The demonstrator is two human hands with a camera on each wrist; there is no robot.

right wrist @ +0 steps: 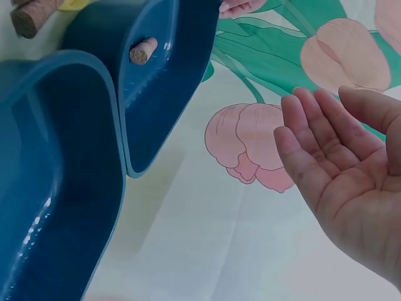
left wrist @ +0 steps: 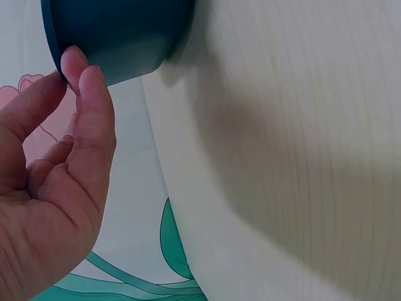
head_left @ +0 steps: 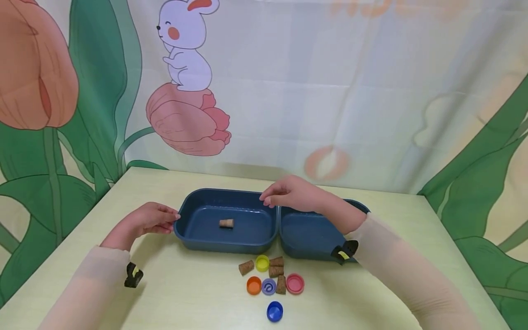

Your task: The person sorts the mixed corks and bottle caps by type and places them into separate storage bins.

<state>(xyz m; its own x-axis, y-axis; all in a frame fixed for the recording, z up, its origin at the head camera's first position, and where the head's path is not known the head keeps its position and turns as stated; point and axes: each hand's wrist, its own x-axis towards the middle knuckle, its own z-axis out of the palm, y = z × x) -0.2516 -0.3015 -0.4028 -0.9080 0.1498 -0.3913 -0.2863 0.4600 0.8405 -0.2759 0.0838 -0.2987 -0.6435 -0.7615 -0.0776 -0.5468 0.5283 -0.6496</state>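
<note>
At the left end of the left dark blue tray [head_left: 251, 229], my left hand [head_left: 150, 217] pinches the rim between thumb and fingers; the left wrist view shows the fingertips on the tray's wall. One cork [head_left: 226, 223] lies on its side inside that tray. My right hand [head_left: 293, 195] hovers over the place where the two trays meet. Its fingers are loosely bent, and the right wrist view shows the palm with nothing in it. Partly behind the right forearm is the right dark blue tray [head_left: 307, 233].
In front of the trays lie several corks [head_left: 246, 267] and bottle caps: yellow [head_left: 262, 262], orange [head_left: 254, 285], purple [head_left: 269, 286], pink [head_left: 294, 283] and blue [head_left: 274, 311]. A printed curtain [head_left: 268, 114] hangs behind the pale table [head_left: 185, 293].
</note>
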